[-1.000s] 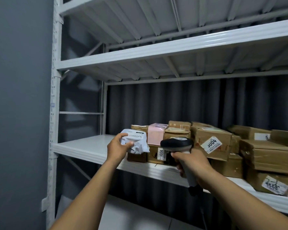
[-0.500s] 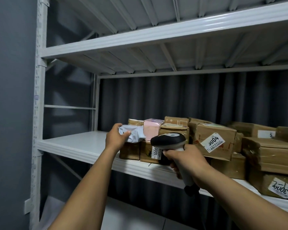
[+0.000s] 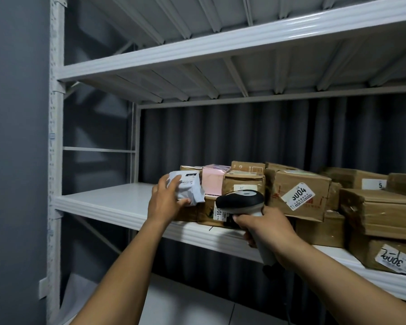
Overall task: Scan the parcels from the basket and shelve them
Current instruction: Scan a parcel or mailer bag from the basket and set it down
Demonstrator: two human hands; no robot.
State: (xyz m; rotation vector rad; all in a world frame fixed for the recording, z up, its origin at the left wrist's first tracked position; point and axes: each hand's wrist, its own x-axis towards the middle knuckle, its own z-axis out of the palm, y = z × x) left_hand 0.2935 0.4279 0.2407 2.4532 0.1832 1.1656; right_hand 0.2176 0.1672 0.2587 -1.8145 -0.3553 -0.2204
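The parcel [image 3: 189, 190], a soft white bag, was gripped by the left hand [image 3: 167, 204], with the thumb below and the fingers curled over its 9 o'clock end. It was held at the 9 o'clock end of the stack on the shelf [image 3: 108, 202]. The pink box [image 3: 212, 179] was touched at the parcel's 3 o'clock side, and a low box [image 3: 185, 214] lay under it. Whether the parcel's weight was yet borne by that box could not be told. The scanner [image 3: 240, 202] was clasped by its handle in the right hand [image 3: 268, 228], with its head just before the front box [image 3: 209, 215].

Several slips were judged possible. If the parcel were let go only half seated, it could be expected to slump toward 9 o'clock onto the bare shelf. It could also slide toward 6 o'clock over the lip, since no flat base is offered by a crumpled bag. If it were pushed hard toward 3 o'clock, the pink box could be shifted. The scanner head, being so close, could be knocked against the front box, which sat near the lip. Any cord below the handle was too dim to be traced, but it could be snagged there.
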